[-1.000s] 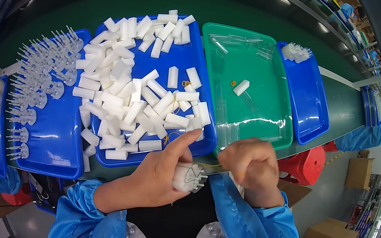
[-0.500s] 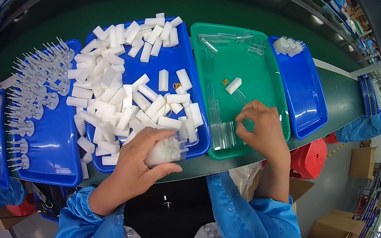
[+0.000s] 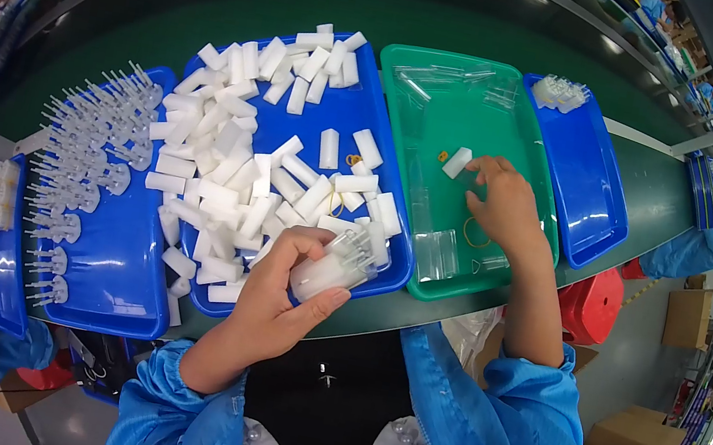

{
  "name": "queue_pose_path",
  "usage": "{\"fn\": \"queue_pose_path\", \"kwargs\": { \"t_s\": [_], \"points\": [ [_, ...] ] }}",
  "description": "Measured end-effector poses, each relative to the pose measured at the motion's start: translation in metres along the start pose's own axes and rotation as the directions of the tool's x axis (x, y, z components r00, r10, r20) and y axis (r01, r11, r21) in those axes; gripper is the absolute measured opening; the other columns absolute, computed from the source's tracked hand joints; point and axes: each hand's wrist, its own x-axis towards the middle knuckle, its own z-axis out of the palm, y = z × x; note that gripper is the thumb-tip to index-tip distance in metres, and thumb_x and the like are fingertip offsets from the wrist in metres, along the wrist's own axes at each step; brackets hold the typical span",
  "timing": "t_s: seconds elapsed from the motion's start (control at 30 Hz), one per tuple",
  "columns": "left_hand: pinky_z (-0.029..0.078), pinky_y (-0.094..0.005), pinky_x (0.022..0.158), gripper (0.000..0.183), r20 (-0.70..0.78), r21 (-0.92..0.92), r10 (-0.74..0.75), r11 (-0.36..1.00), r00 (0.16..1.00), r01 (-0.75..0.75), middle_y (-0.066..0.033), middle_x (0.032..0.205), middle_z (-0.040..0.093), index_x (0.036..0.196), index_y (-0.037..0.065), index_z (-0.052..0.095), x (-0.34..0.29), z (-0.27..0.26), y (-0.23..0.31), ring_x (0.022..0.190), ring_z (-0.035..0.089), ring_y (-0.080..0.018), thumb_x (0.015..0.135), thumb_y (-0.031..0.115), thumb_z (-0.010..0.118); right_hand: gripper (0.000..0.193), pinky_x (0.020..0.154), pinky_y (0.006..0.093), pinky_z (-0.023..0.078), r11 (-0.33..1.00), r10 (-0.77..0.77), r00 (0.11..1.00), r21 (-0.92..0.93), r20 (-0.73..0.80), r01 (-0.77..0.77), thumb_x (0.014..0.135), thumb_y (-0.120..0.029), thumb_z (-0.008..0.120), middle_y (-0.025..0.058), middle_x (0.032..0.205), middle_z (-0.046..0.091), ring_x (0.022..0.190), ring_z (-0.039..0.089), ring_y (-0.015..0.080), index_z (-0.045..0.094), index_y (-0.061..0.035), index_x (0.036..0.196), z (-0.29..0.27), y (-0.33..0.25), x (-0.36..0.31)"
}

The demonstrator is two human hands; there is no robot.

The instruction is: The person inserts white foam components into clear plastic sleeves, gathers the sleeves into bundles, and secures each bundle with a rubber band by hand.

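Note:
My left hand (image 3: 277, 289) is closed around a bundle of white foam-like blocks (image 3: 321, 275) with short clear plastic tubes (image 3: 356, 247) beside them. The bundle is held above the near edge of a blue tray. Over the green tray (image 3: 525, 204), my right hand (image 3: 509, 212) has bent fingers with a gap between thumb and forefinger. Its fingertips are close beside a single white block (image 3: 457, 162); whether they touch it I cannot tell. A yellow rubber band (image 3: 475, 234) lies on the tray below that hand, and a small orange band (image 3: 443, 156) lies by the block.
A blue tray (image 3: 302, 126) heaped with white blocks (image 3: 228, 144) stands left of the green one. Farther left, a blue tray (image 3: 109, 261) bears several clear spiked parts (image 3: 93, 136). Clear flat pieces (image 3: 437, 257) lie in the green tray. At right is another blue tray (image 3: 581, 189).
My right hand has moved away from me to the lone block, and its fingers have spread. My left hand has tilted its bundle, showing more of the tubes. The whole view has shifted slightly.

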Motion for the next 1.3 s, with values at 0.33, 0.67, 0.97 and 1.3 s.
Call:
{"fn": "queue_pose_path", "kwargs": {
  "t_s": [0.33,0.67,0.97,1.3],
  "points": [
    [0.04,-0.0279,0.079,0.03,0.027,0.077,0.079,0.994,0.997,-0.081,-0.0148,0.106,0.046,0.097,0.004,0.048,0.003,-0.001,0.001,0.095,0.049,-0.0221,0.077,0.012,0.069,0.035,0.065,0.0233,0.044,0.175,-0.059,0.998,0.984,0.027,-0.016,0.084,-0.009,0.059,0.0116,0.098,0.058,0.072,0.054,0.01,0.049,0.0001,0.117,-0.021,-0.072,-0.037],
    [0.039,-0.0331,0.084,0.023,-0.008,0.07,0.091,0.993,0.996,-0.09,-0.0194,0.121,0.04,0.098,0.002,0.051,0.003,0.005,0.008,0.104,0.047,-0.027,0.082,0.014,0.062,0.046,0.074,0.0259,0.045,0.028,-0.085,0.994,0.997,-0.076,0.078,0.088,-0.009,0.054,0.0146,0.098,0.058,0.08,0.056,0.0139,0.036,0.002,0.13,-0.017,-0.11,-0.057],
    [0.042,-0.0358,0.083,0.022,-0.077,0.279,0.232,0.939,0.97,-0.202,-0.0214,0.122,0.041,0.099,0.003,0.054,0.003,0.007,0.01,0.102,0.051,-0.0307,0.082,0.013,0.063,0.042,0.077,0.0273,0.044,0.073,-0.044,0.997,0.995,-0.064,0.067,0.088,-0.011,0.055,0.0133,0.099,0.059,0.082,0.058,0.0152,0.043,0.0028,0.127,-0.013,-0.113,-0.058],
    [0.036,-0.0336,0.088,0.024,-0.093,0.358,0.243,0.913,0.965,-0.195,-0.0202,0.121,0.038,0.103,0.001,0.051,0.001,0.011,0.014,0.107,0.044,-0.0273,0.083,0.012,0.06,0.041,0.079,0.0265,0.046,-0.072,-0.07,0.997,0.997,-0.027,0.022,0.086,-0.005,0.057,0.0132,0.098,0.06,0.086,0.059,0.0148,0.044,0.002,0.125,-0.007,-0.113,-0.059]
  ]
}}
